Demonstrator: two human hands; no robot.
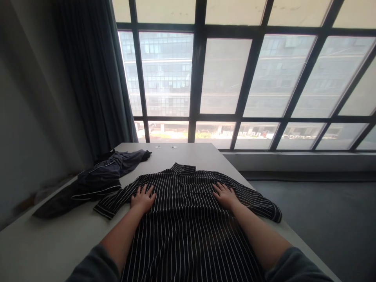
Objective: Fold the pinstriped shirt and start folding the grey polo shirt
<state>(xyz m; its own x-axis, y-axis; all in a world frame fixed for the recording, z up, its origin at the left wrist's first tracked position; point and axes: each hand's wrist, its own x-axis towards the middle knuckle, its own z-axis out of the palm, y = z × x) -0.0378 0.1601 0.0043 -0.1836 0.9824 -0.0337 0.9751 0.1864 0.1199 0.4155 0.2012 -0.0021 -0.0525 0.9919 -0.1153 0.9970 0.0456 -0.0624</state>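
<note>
A black shirt with thin white stripes (188,227) lies spread on the table, its collar toward the window and its sleeves out to both sides. My left hand (143,199) rests flat on the shirt near the left sleeve, fingers spread. On the opposite side, my right hand (225,195) presses flat near the right sleeve with its fingers apart. Neither hand grips the cloth. The shirt's lower end runs out of view at the bottom, and my forearms cover parts of its side edges.
Dark garments with white piping (100,176) lie bunched at the table's left side. The white table (35,246) has two small round fittings near its far edge. A dark curtain (94,78) hangs at the left, beside large framed windows (225,74). Grey floor shows at the right.
</note>
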